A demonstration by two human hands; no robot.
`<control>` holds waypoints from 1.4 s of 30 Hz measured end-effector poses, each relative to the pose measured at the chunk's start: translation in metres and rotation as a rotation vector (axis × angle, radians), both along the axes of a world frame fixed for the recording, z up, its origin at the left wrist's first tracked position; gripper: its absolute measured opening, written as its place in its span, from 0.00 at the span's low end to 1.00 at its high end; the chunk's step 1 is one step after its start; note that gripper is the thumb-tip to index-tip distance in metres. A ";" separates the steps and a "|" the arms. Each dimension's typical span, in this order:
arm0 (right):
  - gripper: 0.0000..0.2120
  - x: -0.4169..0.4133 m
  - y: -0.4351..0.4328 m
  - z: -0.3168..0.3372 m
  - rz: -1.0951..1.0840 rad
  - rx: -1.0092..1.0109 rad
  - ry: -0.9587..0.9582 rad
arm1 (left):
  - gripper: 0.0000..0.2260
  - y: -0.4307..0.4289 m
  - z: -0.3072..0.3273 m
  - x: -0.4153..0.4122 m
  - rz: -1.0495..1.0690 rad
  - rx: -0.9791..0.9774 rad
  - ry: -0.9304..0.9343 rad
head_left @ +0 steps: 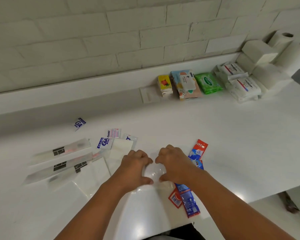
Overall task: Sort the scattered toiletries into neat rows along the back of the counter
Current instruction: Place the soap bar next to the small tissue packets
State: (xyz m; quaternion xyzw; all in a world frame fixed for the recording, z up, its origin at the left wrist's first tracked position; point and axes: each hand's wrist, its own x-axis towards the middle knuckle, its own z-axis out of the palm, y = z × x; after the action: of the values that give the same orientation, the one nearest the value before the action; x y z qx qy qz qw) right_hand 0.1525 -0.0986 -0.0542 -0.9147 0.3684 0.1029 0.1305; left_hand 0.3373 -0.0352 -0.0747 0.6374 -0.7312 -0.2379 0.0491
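Both hands met near the front middle of the white desk (232, 135). The left hand (134, 164) and the right hand (174, 163) each had fingers and thumb curled round one end of a clear plastic packet (153, 172), which sat between them. Whether it rested on the desk or was lifted just off it could not be told, nor what it contained. Red-and-blue toothpaste sachets (198, 150) lay just beside and partly under the right wrist, reaching toward the front edge. To the left lay the scattered things: frosted toothbrush sleeves (64, 150), flat white packets (93, 174), and blue-and-white sachets (103, 143), with a lone sachet (80, 123) farther back. Along the back right, against the ledge, a row was already in place: a yellow tissue pack (164, 84), a patterned wipes pack (185, 84), a green wipes pack (209, 83) and white wrapped packs (241, 82). Beyond them in the corner were folded paper stacks (256, 49) and paper rolls (282, 42).
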 end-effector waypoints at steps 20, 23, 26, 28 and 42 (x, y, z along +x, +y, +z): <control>0.14 -0.007 -0.026 0.034 -0.326 0.302 -0.562 | 0.13 -0.024 0.035 -0.011 0.182 -0.137 0.149; 0.14 -0.009 -0.038 0.041 -0.350 0.296 -0.627 | 0.09 -0.036 0.047 -0.009 0.244 -0.136 0.230; 0.12 -0.011 -0.053 0.039 -0.376 0.235 -0.738 | 0.04 -0.047 0.054 -0.008 0.318 -0.166 0.350; 0.12 -0.010 -0.063 0.035 -0.495 0.187 -0.823 | 0.03 -0.053 0.057 -0.010 0.398 -0.246 0.429; 0.10 0.016 -0.105 0.030 -0.925 1.035 -1.308 | 0.11 -0.098 0.038 -0.032 0.243 -0.609 0.265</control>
State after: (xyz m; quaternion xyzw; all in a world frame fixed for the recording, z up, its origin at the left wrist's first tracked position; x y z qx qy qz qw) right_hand 0.1682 -0.2034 -0.0239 -0.3837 0.4564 -0.3405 0.7270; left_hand 0.3050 -0.1334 -0.0370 0.6396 -0.6746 -0.0820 0.3593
